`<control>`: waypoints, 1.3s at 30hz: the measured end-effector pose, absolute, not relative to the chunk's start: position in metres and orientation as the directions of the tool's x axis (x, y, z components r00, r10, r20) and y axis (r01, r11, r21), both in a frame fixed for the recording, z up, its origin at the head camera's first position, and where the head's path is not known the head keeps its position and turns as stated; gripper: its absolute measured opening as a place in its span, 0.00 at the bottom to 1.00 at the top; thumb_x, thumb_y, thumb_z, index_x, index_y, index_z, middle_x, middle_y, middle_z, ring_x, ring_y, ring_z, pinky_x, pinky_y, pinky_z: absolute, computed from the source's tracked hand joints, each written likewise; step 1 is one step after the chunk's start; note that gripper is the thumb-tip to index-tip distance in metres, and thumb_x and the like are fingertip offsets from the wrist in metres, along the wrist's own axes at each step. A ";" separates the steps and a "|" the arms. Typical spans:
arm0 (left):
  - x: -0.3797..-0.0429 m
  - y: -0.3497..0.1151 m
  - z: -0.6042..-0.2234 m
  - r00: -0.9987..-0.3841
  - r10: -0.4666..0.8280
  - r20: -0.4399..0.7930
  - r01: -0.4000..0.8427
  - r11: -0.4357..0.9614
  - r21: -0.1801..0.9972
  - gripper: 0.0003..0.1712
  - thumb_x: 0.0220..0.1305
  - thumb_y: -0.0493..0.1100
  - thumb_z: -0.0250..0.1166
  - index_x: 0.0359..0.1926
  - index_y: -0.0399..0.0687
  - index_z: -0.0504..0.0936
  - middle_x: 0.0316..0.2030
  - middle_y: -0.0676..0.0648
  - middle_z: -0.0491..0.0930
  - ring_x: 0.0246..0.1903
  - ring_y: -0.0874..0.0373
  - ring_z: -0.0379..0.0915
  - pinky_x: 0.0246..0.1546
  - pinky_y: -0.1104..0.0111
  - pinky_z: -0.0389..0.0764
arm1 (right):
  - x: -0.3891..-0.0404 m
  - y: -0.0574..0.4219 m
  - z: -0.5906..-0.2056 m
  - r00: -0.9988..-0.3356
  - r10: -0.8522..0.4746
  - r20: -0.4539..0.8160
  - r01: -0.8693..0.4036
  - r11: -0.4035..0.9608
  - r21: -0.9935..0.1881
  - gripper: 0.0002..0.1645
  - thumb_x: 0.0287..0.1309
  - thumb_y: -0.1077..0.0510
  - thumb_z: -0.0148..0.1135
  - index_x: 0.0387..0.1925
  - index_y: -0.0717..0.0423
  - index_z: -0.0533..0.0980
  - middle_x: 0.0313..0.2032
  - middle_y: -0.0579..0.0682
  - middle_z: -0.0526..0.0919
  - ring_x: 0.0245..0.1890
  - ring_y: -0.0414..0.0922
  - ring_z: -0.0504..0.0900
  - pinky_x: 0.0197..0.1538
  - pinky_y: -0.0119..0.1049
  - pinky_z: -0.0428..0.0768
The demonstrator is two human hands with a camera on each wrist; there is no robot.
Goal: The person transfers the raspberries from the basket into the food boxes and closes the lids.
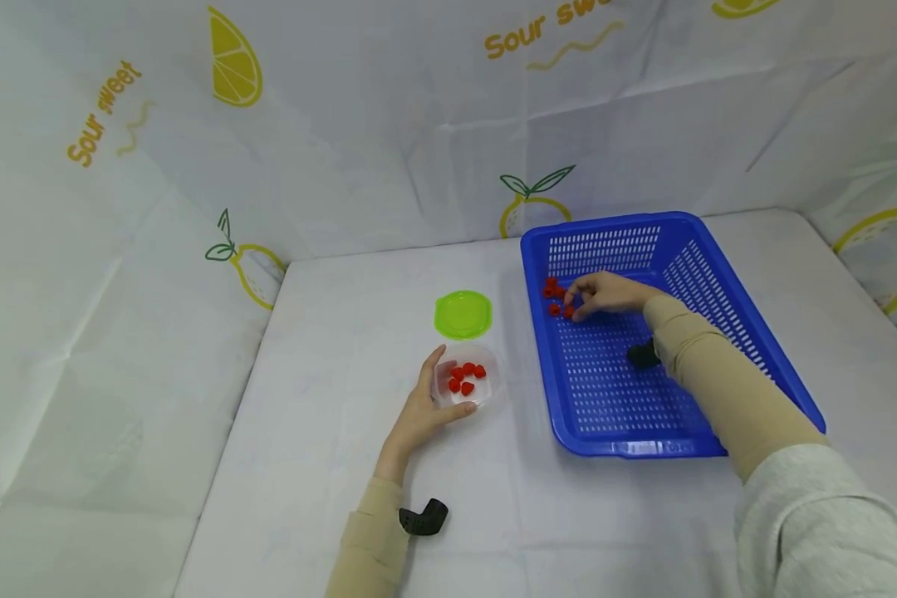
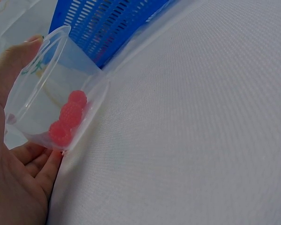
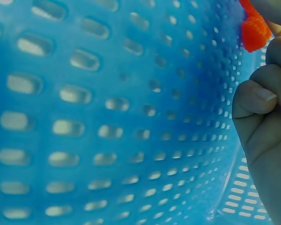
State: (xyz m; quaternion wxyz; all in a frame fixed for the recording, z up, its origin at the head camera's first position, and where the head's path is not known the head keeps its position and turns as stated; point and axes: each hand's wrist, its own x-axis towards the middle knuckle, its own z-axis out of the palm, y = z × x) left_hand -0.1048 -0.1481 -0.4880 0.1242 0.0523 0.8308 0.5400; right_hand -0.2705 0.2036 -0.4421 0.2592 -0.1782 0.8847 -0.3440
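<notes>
Raspberries (image 1: 467, 388) split between clear plastic tub (image 1: 491, 389) and blue basket (image 1: 613, 390)

Over on the left, the left hand (image 1: 420, 409) has its thumb and fingers spread round the tub and clamped on its wall, a wide grip that looks meant to steady something so light while leaving the mouth open. Several raspberries sit on its floor, well clear of those fingertips.

Across in the basket, the right hand (image 1: 605, 294) reaches to the back-left corner, where more raspberries cluster. Thumb and forefinger appear pinched on one of them, a neat fingertip hold that suits fruit so small; the right wrist view shows the other fingers curled in, out of the way.

And the bright green lid (image 1: 463, 315)? Lying just behind the tub, probably parked there to leave the opening free yet within easy reach.
</notes>
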 end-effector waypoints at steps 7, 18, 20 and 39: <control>-0.105 -0.148 -0.487 -0.964 0.224 -0.140 -0.037 0.410 0.911 0.55 0.46 0.54 0.73 0.68 0.80 0.46 0.65 0.56 0.65 0.70 0.53 0.50 0.69 0.45 0.51 | -0.267 0.203 -0.426 -0.811 -0.497 -0.308 -0.120 0.657 -0.744 0.21 0.49 0.56 0.68 0.45 0.59 0.76 0.18 0.44 0.65 0.18 0.39 0.62 0.26 0.32 0.64; -0.104 -0.148 -0.486 -0.965 0.229 -0.132 -0.030 0.402 0.915 0.54 0.46 0.54 0.73 0.67 0.82 0.46 0.65 0.58 0.65 0.69 0.56 0.54 0.69 0.48 0.54 | -0.258 0.206 -0.397 -0.789 -0.571 -0.226 -0.143 0.528 -0.837 0.22 0.51 0.58 0.67 0.47 0.61 0.74 0.16 0.43 0.61 0.16 0.37 0.58 0.36 0.37 0.74; -0.105 -0.148 -0.487 -0.965 0.229 -0.129 -0.027 0.401 0.915 0.55 0.46 0.53 0.73 0.68 0.80 0.46 0.65 0.57 0.66 0.69 0.55 0.54 0.69 0.48 0.54 | -0.256 0.203 -0.391 -0.783 -0.583 -0.219 -0.157 0.526 -0.836 0.21 0.51 0.58 0.67 0.47 0.60 0.74 0.16 0.43 0.60 0.17 0.36 0.58 0.40 0.36 0.74; -0.093 -0.141 -0.449 -0.955 0.261 -0.143 -0.027 0.402 0.915 0.54 0.52 0.45 0.70 0.72 0.57 0.45 0.67 0.44 0.63 0.70 0.48 0.50 0.69 0.46 0.52 | -0.238 0.140 -0.349 -0.666 -0.733 -0.135 -0.324 0.448 -0.833 0.16 0.52 0.58 0.67 0.44 0.53 0.75 0.18 0.45 0.59 0.17 0.38 0.59 0.30 0.35 0.72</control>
